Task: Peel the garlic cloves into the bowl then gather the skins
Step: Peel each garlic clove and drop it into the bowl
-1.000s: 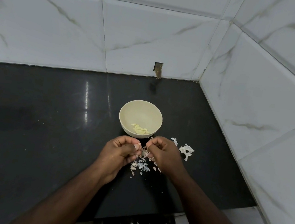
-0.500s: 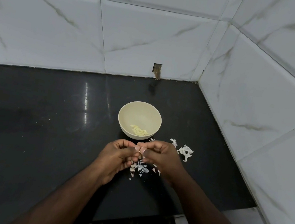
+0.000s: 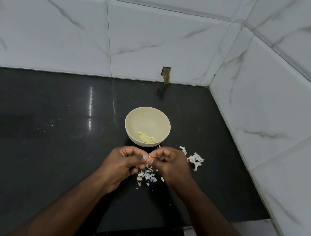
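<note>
On the dark desk (image 3: 27, 140), the left hand (image 3: 122, 160) comes first from that side: its fingers (image 3: 126, 151) are curled, and thumb and forefinger pinch one end of a small garlic clove (image 3: 150, 158) held in the air between the two hands. The clove itself is mostly hidden by the fingertips, so its long axis cannot be read with certainty; it appears to lie roughly across, from one hand to the other, with a second pale piece showing just below it at the left thumb. The right hand (image 3: 172, 164) meets it from the other side, fingers likewise curled and pinching the same clove, the two sets of fingertips touching or nearly so. Both hands are equally close to the clove, so the coming pull most likely turns on the right fingers stripping skin away to the right while the left holds the clove firm. Straight beyond the clove, away from the person and just past the knuckles, stands the bowl (image 3: 130, 122), with several peeled cloves (image 3: 146, 137) lying at its near inner side; dropping the next one in calls for only a short forward reach. Directly beneath the hands a scatter of skins (image 3: 147, 176) lies on the desk, and a larger clump of skins (image 3: 195, 160) lies just beside the right hand on its far right, not yet gathered.
</note>
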Tool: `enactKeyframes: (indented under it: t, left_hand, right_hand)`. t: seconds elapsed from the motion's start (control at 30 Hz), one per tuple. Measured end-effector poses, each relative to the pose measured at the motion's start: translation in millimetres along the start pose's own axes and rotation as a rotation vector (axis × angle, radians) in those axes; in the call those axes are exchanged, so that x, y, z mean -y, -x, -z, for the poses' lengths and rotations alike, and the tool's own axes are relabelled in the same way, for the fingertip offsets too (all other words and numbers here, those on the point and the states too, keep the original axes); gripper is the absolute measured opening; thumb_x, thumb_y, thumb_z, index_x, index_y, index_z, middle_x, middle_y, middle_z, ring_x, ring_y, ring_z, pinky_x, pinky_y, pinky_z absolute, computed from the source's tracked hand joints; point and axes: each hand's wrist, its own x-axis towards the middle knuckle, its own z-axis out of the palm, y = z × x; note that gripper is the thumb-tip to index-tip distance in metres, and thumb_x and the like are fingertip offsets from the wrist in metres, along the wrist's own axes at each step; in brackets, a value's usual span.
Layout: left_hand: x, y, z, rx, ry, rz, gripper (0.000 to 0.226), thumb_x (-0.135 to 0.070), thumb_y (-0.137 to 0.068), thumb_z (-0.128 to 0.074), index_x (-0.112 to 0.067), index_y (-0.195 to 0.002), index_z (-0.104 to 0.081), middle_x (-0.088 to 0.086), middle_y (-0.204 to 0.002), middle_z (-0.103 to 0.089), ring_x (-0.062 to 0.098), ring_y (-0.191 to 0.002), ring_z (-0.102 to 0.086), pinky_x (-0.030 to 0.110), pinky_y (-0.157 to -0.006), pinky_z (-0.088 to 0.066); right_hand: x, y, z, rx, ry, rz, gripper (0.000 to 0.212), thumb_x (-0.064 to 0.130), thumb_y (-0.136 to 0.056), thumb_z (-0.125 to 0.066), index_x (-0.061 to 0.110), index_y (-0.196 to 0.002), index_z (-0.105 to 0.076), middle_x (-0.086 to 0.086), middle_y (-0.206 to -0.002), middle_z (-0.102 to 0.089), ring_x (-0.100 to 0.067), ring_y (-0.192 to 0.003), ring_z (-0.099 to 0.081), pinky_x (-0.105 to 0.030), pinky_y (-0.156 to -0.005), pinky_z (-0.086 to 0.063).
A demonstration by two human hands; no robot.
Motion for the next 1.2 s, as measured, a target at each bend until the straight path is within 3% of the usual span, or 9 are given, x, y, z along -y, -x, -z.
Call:
enactKeyframes:
  t: [0.13, 0.33, 0.63, 1.07, 1.2]
  left_hand:
    - [-0.5, -1.2, -0.3, -0.004, 0.005, -0.011, 0.007, -0.007, -0.085, -0.072, -0.001, -0.088, -0.072, 0.011, -0.069, -0.065, 0.010, -0.060, -0.058, 0.016, -0.051, -0.043]
    - [-0.3, -2.8, 0.6, -0.039, 0.017, -0.026, 0.006, -0.007, -0.087, -0.070, -0.001, -0.087, -0.072, 0.007, -0.068, -0.067, 0.008, -0.058, -0.057, 0.016, -0.050, -0.042]
    - [0.1, -1.2, 1.5, -0.020, -0.001, -0.024, 0.004, -0.006, -0.087, -0.070, -0.004, -0.085, -0.074, 0.011, -0.070, -0.066, 0.009, -0.059, -0.059, 0.016, -0.050, -0.044]
    - [1.1, -1.6, -0.9, -0.030, 0.001, 0.013, 0.007, -0.006, -0.089, -0.069, -0.001, -0.091, -0.073, 0.010, -0.074, -0.070, 0.009, -0.058, -0.059, 0.017, -0.051, -0.043]
    - [2.7, -2.2, -1.3, -0.054, 0.009, -0.017, 0.007, -0.005, -0.091, -0.067, 0.000, -0.090, -0.073, 0.010, -0.070, -0.065, 0.009, -0.057, -0.056, 0.017, -0.050, -0.042]
  right_hand:
    - [-1.1, 1.1, -2.2, -0.011, -0.056, 0.001, 0.010, -0.002, -0.078, -0.080, 0.002, -0.085, -0.074, -0.012, -0.078, -0.075, -0.017, -0.071, -0.070, -0.025, -0.069, -0.055]
    - [3.9, 1.6, -3.2, 0.032, -0.139, -0.066, 0.023, -0.008, -0.081, -0.075, 0.009, -0.095, -0.075, -0.007, -0.083, -0.076, -0.014, -0.078, -0.072, -0.024, -0.072, -0.056]
    - [8.4, 3.9, -4.4, 0.010, -0.144, -0.064, 0.018, -0.010, -0.077, -0.077, 0.008, -0.080, -0.074, -0.009, -0.075, -0.076, -0.016, -0.069, -0.072, -0.023, -0.065, -0.055]
    - [4.1, 4.1, -5.5, -0.007, -0.089, -0.088, 0.017, -0.006, -0.077, -0.079, 0.006, -0.073, -0.068, -0.002, -0.063, -0.068, -0.007, -0.057, -0.060, -0.019, -0.057, -0.047]
    - [6.8, 6.0, -3.5, 0.024, -0.120, -0.050, 0.015, -0.008, -0.084, -0.072, 0.006, -0.087, -0.074, -0.009, -0.078, -0.075, -0.014, -0.072, -0.070, -0.024, -0.067, -0.053]
